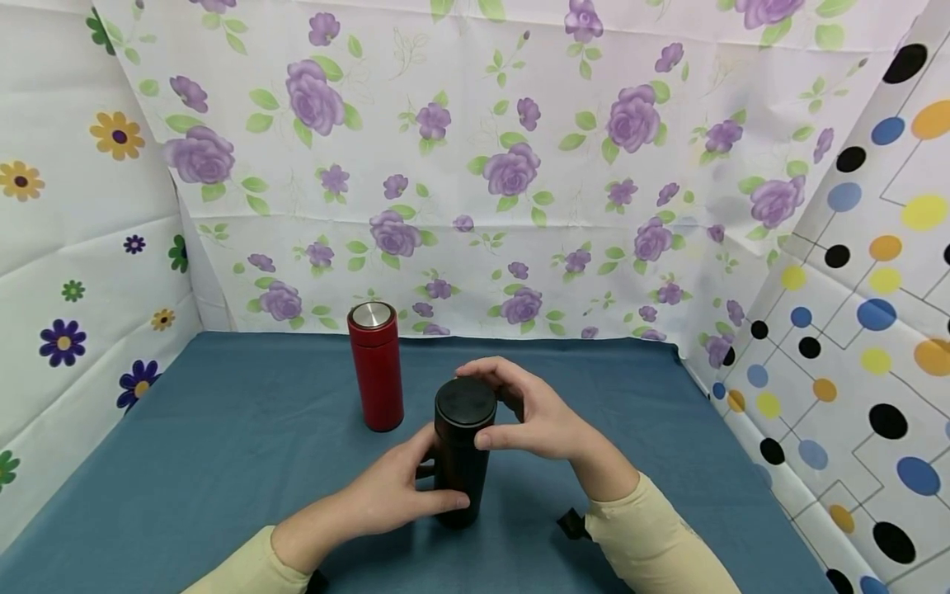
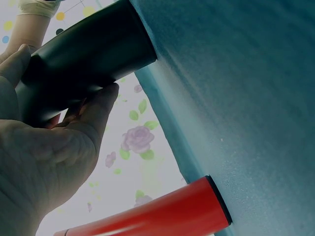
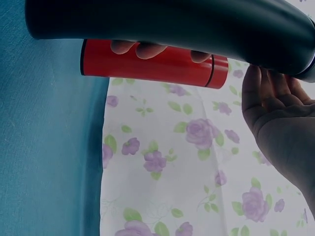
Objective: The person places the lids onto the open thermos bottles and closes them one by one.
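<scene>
A black thermos flask [image 1: 462, 466] stands upright on the blue cloth, close to the front, with its lid [image 1: 466, 401] on. My left hand [image 1: 382, 493] grips the lower body from the left, thumb across the near side. At the top, my right hand [image 1: 540, 419] holds the lid area between thumb and fingers. In the left wrist view the left palm [image 2: 49, 162] faces the black flask, fingers curved along it. The right wrist view shows the right fingers [image 3: 268, 88] against its upper end. A red thermos flask [image 1: 379, 375] with a silver-topped lid stands behind, to the left.
Blue cloth [image 1: 245, 445] covers the table. A flowered curtain [image 1: 460, 165] hangs along the back edge, with a daisy-print sheet [image 1: 74, 247] at left and a dotted sheet [image 1: 853, 330] at right. A small black strap piece [image 1: 572, 524] shows by the right sleeve.
</scene>
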### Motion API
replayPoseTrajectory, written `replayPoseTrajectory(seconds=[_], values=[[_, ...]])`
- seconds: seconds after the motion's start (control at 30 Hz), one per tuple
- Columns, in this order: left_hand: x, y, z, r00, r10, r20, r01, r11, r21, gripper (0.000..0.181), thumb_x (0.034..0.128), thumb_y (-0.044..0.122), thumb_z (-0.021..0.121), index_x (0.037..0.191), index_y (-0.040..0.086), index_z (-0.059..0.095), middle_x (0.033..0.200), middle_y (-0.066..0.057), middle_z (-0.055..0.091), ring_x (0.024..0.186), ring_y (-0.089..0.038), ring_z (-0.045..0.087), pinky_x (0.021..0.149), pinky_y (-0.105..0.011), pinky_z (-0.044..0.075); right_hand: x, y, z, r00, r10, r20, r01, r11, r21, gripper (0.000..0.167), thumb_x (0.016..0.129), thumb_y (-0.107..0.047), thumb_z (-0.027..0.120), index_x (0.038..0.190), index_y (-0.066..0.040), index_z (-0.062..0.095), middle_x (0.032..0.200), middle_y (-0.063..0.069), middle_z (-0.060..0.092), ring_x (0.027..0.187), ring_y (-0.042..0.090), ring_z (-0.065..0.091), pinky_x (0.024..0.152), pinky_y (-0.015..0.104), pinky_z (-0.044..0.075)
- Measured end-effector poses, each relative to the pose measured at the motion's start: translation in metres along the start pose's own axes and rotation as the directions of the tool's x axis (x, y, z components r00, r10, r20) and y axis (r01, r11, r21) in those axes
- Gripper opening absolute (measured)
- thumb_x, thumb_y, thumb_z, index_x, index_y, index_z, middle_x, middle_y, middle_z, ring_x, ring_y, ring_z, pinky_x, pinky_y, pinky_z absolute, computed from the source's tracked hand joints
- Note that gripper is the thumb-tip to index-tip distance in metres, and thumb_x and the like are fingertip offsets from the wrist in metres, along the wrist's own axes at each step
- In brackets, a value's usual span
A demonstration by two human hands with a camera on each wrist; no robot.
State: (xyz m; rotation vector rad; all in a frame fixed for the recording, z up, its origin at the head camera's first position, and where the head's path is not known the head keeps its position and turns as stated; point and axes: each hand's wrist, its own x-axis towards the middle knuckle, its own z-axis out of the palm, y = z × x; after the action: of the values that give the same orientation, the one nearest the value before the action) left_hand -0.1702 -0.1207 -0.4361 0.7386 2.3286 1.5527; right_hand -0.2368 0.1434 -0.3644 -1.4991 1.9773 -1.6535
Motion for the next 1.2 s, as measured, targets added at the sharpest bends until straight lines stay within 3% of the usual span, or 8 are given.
replayPoseTrajectory(seconds=[0.1, 0.2, 0.33, 0.43, 0.73, 1.2], values=[[-0.0010, 0.0016, 0.0001, 1.000, 0.003, 0.002, -0.003, 1.000, -0.005, 0.072, 0.0992, 0.036, 0.088, 0.159, 0.030, 0.048, 0.139, 0.008, 0.068, 0.137, -0.019, 0.063, 0.118, -0.064, 0.051, 0.0001, 0.0007, 0.0011, 0.999, -0.004, 0.051, 0.002, 0.999, 0.043, 0.084, 0.105, -0.051, 0.077, 0.168, -0.007, 0.044, 0.154, 0.016, 0.062, 0.138, 0.034, 0.063, 0.118, 0.046, 0.051], [-0.0019, 0.0025, 0.0005, 1.000, 0.007, 0.006, -0.007, 1.000, -0.011, 0.072, 0.0997, 0.035, 0.088, 0.159, 0.027, 0.047, 0.140, 0.007, 0.067, 0.138, -0.021, 0.063, 0.117, -0.065, 0.051, 0.0008, 0.0013, 0.0025, 0.995, -0.016, 0.099, 0.004, 0.993, 0.117, 0.084, 0.108, -0.047, 0.075, 0.173, -0.009, 0.037, 0.163, 0.018, 0.056, 0.147, 0.041, 0.055, 0.125, 0.059, 0.043], [-0.0022, 0.0025, 0.0004, 1.000, 0.010, 0.007, -0.010, 1.000, -0.016, 0.073, 0.1000, 0.034, 0.088, 0.160, 0.026, 0.047, 0.142, 0.006, 0.067, 0.139, -0.021, 0.062, 0.116, -0.066, 0.051, 0.0020, 0.0019, 0.0029, 0.991, -0.039, 0.128, 0.013, 0.980, 0.198, 0.081, 0.110, -0.037, 0.072, 0.173, -0.003, 0.034, 0.165, 0.029, 0.050, 0.149, 0.058, 0.046, 0.122, 0.078, 0.034], [-0.0024, 0.0031, 0.0004, 1.000, 0.007, 0.008, -0.007, 1.000, -0.019, 0.072, 0.1000, 0.034, 0.088, 0.159, 0.025, 0.047, 0.143, 0.006, 0.067, 0.139, -0.022, 0.062, 0.116, -0.066, 0.051, 0.0021, 0.0018, 0.0025, 0.990, -0.048, 0.133, 0.018, 0.975, 0.221, 0.079, 0.111, -0.034, 0.071, 0.171, 0.002, 0.033, 0.163, 0.036, 0.048, 0.145, 0.066, 0.044, 0.119, 0.082, 0.034], [-0.0015, 0.0006, 0.0004, 1.000, 0.007, 0.006, -0.007, 1.000, -0.013, 0.071, 0.1000, 0.035, 0.087, 0.159, 0.025, 0.048, 0.143, 0.005, 0.067, 0.140, -0.024, 0.063, 0.116, -0.066, 0.051, 0.0009, 0.0008, 0.0010, 0.994, -0.018, 0.111, -0.004, 0.981, 0.194, 0.071, 0.111, -0.029, 0.072, 0.168, 0.001, 0.041, 0.160, 0.020, 0.059, 0.142, 0.038, 0.060, 0.121, 0.050, 0.050], [-0.0002, -0.0014, 0.0006, 1.000, 0.009, 0.000, -0.009, 1.000, -0.005, 0.071, 0.0991, 0.038, 0.088, 0.158, 0.033, 0.048, 0.139, 0.010, 0.067, 0.137, -0.018, 0.062, 0.119, -0.063, 0.049, -0.0007, -0.0021, -0.0016, 0.999, 0.034, 0.042, -0.037, 0.997, 0.070, 0.068, 0.106, -0.037, 0.080, 0.160, -0.005, 0.055, 0.145, 0.015, 0.067, 0.129, 0.032, 0.067, 0.113, 0.045, 0.054]])
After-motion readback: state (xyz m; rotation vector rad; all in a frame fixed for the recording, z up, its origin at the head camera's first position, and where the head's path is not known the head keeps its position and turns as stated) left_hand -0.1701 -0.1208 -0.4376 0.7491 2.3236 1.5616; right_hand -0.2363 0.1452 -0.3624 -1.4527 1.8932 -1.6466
